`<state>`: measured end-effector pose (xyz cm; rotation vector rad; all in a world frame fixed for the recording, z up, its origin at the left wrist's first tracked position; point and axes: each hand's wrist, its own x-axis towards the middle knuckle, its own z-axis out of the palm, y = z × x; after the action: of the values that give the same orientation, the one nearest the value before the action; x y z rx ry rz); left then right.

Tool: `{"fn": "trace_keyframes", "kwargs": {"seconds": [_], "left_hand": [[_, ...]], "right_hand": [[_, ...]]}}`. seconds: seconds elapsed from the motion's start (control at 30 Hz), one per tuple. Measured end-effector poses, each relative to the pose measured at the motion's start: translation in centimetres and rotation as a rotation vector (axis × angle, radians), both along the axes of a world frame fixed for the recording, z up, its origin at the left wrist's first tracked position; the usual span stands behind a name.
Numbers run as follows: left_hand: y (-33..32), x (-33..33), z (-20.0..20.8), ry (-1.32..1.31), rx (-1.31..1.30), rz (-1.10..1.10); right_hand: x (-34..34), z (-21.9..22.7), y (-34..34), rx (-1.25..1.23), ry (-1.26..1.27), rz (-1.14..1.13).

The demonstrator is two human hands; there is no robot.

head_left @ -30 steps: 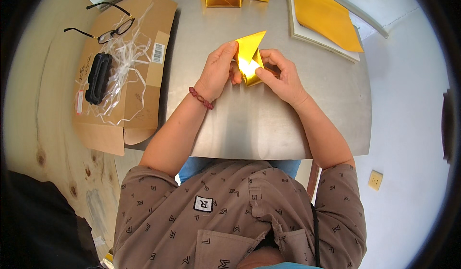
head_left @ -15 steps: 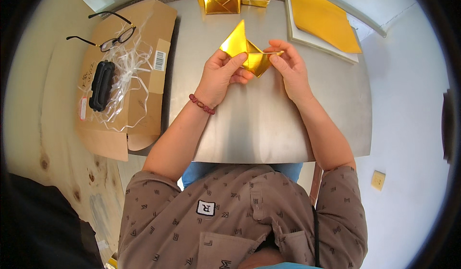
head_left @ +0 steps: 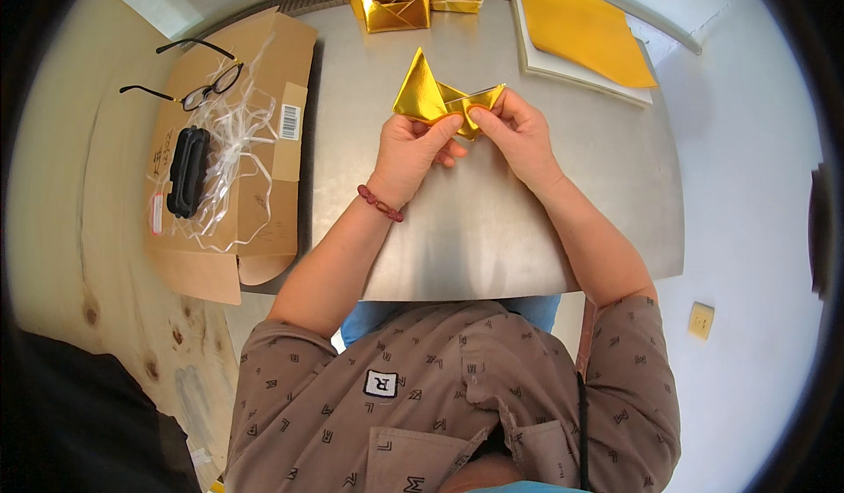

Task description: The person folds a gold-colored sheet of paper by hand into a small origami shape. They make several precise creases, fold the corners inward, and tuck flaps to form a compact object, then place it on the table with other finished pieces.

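Observation:
A shiny gold folded paper boat shape (head_left: 419, 94) is held between both hands above the metal table. One tall pointed end rises on its left, and a lower point sticks out on its right. My left hand (head_left: 415, 146) grips its lower left part, with the thumb pressed near the middle fold. On the right side, my right hand (head_left: 517, 132) pinches the paper, thumb in front and fingers behind. The two thumbs are close together. Some of the fingers are hidden behind the paper.
Stacks of folded gold paper pieces (head_left: 394, 11) stand at the table's far edge. Yellow sheets (head_left: 585, 27) lie on white paper (head_left: 536, 58) at the far right. On the left, a cardboard box (head_left: 272, 220) bears eyeglasses (head_left: 200, 94), white plastic strips (head_left: 237, 132) and a black case (head_left: 187, 172).
My right hand has moved left and in toward the middle of the paper, its thumb now beside my left thumb. The gold paper has shifted slightly left, and its right side looks pressed closer.

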<state>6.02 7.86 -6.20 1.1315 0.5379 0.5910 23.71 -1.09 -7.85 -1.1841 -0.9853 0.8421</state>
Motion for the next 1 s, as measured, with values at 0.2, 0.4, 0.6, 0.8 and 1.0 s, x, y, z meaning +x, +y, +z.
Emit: {"fn": "trace_keyframes", "kwargs": {"seconds": [0.2,0.4,0.6,0.8,1.0], "left_hand": [[-0.3,0.3,-0.2,0.057,0.064,-0.006],[-0.2,0.4,-0.3,0.052,0.066,-0.013],[-0.6,0.3,0.0,0.026,0.002,0.007],[-0.5,0.3,-0.1,0.037,0.006,-0.005],[-0.4,0.4,0.0,0.052,0.011,-0.038]], "right_hand": [[-0.4,0.0,0.3,0.003,-0.024,-0.035],[-0.5,0.8,0.1,-0.051,-0.004,-0.022],[-0.6,0.7,0.2,-0.044,-0.018,-0.044],[-0.3,0.7,0.2,-0.058,0.102,-0.057],[-0.1,0.4,0.4,-0.032,0.085,-0.070]]}}
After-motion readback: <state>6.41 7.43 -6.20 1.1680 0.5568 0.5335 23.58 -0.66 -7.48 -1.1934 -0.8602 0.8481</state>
